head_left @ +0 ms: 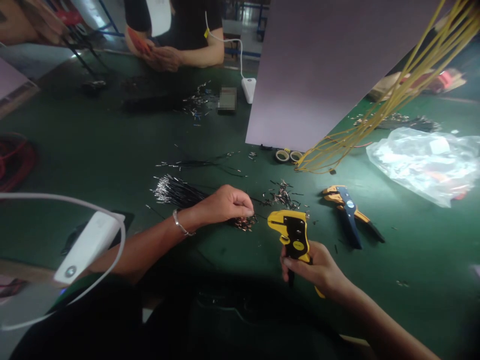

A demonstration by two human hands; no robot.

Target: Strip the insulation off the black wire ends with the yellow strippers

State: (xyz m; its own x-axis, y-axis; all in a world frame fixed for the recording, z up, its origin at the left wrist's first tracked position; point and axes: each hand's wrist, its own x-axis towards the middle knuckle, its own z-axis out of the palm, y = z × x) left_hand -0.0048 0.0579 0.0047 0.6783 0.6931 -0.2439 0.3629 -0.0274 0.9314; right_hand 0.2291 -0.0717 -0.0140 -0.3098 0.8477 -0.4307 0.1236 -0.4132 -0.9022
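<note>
My left hand [230,204], with a bracelet at the wrist, is pinched closed over the copper ends of a bundle of black wires [183,192]. A thin dark wire runs from its fingertips toward the jaws of the yellow and black wire stripper [294,235]. The fingers of my right hand [313,265] are wrapped round the stripper's handles, its jaws pointing left. Just above the stripper lies a small pile of cut wire bits [284,195].
A blue and orange stripper [348,212] lies at the right, below a clear plastic bag [427,160]. Yellow wires [390,105] hang beside a large pale panel [311,70]. A white power strip [90,245] sits at left. Another person's hands [163,57] are across the table.
</note>
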